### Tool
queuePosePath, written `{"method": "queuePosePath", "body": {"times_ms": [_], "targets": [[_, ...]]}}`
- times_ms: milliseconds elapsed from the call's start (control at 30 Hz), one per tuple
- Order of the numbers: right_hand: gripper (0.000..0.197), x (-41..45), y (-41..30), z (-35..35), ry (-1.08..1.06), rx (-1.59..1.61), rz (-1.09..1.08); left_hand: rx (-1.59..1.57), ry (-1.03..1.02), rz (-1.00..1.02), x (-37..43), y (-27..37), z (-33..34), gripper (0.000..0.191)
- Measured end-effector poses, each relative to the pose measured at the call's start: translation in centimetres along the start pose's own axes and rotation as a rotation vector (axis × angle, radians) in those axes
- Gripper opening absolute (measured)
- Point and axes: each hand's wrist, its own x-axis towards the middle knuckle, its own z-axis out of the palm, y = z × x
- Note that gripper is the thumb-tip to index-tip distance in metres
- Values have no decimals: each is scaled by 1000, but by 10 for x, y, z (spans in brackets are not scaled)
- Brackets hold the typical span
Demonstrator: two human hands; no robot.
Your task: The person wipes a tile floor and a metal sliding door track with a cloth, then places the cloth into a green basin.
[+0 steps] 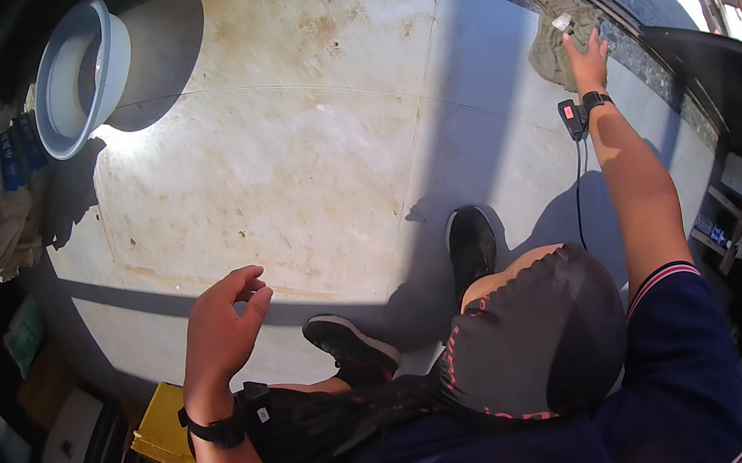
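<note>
At the right, my right hand point(588, 68) reaches out over a crumpled grey-green cloth point(555, 53) on the tiled floor, its fingers spread at the cloth's edge. A small whitish piece point(562, 21) lies on the cloth just beyond the fingertips. My left hand point(225, 328) hovers at the lower left, fingers loosely curled and thumb apart, with nothing visible in it. Both wrists wear black straps; a small black device point(571, 119) with a cable hangs at the right one.
A pale blue plastic basin point(122, 60) stands at the upper left beside blue and beige bags point(0, 189). A yellow crate point(165, 427) sits at the lower left. My shoes point(471, 246) are on the stained floor tiles point(279, 173). A door sill point(636, 59) borders the right side.
</note>
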Motion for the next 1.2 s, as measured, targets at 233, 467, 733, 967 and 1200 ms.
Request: {"method": "queuePosePath", "body": {"times_ms": [233, 467, 733, 967, 1200], "targets": [[62, 5, -162, 59, 118, -87, -58, -109, -5, -31, -1, 4, 9, 32], [51, -75, -364, 111, -288, 69, -690, -215, -6, 3, -1, 12, 15, 36], [46, -20, -211, 70, -17, -42, -770, -43, 55, 80, -7, 7, 4, 36], [46, 24, -55, 28, 21, -88, -198, -32, 5, 75, -15, 7, 1, 34], [36, -49, -247, 97, 37, -57, -638, -68, -27, 154, -8, 23, 4, 35]]}}
